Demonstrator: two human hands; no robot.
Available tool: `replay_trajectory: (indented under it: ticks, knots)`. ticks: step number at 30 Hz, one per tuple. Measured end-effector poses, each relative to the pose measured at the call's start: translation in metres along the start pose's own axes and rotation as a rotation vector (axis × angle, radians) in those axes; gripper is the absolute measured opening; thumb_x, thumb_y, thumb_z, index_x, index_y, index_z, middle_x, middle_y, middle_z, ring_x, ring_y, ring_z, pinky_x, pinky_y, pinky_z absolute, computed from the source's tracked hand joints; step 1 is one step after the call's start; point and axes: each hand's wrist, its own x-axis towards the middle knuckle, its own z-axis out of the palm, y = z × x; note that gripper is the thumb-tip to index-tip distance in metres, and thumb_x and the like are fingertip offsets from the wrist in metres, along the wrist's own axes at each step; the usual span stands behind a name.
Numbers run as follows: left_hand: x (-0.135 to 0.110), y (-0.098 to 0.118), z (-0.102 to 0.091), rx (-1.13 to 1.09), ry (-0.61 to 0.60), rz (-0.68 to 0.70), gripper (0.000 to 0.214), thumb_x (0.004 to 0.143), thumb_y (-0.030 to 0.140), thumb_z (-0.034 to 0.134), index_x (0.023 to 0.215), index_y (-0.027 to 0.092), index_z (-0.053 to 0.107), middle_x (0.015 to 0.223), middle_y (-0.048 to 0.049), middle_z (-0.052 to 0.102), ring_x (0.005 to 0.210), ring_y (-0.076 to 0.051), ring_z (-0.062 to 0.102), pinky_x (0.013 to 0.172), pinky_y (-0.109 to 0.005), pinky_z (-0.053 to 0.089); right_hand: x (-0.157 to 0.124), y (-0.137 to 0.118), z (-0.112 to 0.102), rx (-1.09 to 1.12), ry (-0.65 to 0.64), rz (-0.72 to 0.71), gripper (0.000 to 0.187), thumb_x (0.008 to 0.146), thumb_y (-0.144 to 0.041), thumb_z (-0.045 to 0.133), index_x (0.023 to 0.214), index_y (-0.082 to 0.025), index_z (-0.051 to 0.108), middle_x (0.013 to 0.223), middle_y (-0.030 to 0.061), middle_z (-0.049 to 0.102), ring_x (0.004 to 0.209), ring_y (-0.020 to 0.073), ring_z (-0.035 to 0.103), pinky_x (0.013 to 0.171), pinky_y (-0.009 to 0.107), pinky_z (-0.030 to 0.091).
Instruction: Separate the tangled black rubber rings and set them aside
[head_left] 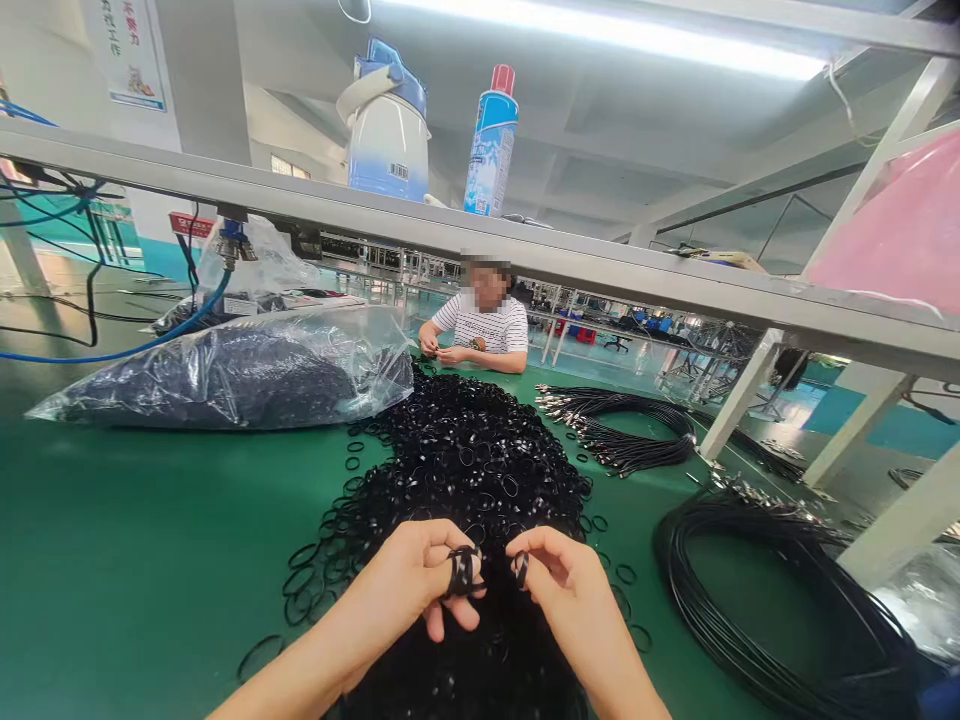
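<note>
My left hand [416, 585] is closed, with several black rubber rings [463, 570] stacked round a finger. My right hand [559, 580] is closed in a pinch on one black rubber ring [521, 568], close beside the left fingers. Both hands hover over a big heap of loose black rubber rings [465, 460] on the green table [135, 540]. More rings lie scattered at the heap's left edge.
A clear plastic bag of black rings [225, 375] lies at the left. Bundles of black cables [622, 425] and a large cable coil [757, 600] lie at the right. A person in a striped shirt [480, 330] sits across. A shelf overhead carries a spray can [491, 140] and a jug [386, 125].
</note>
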Motion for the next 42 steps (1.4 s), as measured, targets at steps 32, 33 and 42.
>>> replay_trajectory:
  ticks: [32, 33, 42]
  knots:
    - [-0.003, 0.005, 0.002, 0.295, 0.126, 0.058, 0.026, 0.079, 0.029, 0.046, 0.086, 0.018, 0.068, 0.06, 0.0039, 0.059, 0.038, -0.008, 0.04, 0.038, -0.019, 0.034, -0.006, -0.015, 0.006, -0.021, 0.021, 0.03, 0.013, 0.072, -0.026, 0.061, 0.078, -0.019, 0.07, 0.066, 0.0004, 0.063, 0.059, 0.0139, 0.051, 0.053, 0.022, 0.039]
    - [-0.003, 0.004, 0.001, 0.33, 0.124, 0.091, 0.027, 0.081, 0.032, 0.045, 0.082, 0.018, 0.068, 0.066, 0.0023, 0.061, 0.044, -0.009, 0.044, 0.042, -0.02, 0.038, -0.006, -0.014, 0.006, -0.007, 0.017, 0.031, 0.012, 0.071, -0.027, 0.062, 0.076, -0.019, 0.07, 0.066, 0.0006, 0.063, 0.06, 0.0144, 0.052, 0.054, 0.022, 0.04]
    - [-0.005, 0.009, -0.004, 0.37, 0.137, 0.198, 0.023, 0.077, 0.037, 0.058, 0.078, 0.02, 0.073, 0.07, 0.0011, 0.059, 0.064, -0.014, 0.051, 0.061, -0.024, 0.041, -0.005, -0.01, 0.005, 0.034, 0.01, 0.027, 0.011, 0.07, -0.028, 0.066, 0.074, -0.019, 0.072, 0.07, 0.0018, 0.069, 0.068, 0.0186, 0.06, 0.062, 0.026, 0.044]
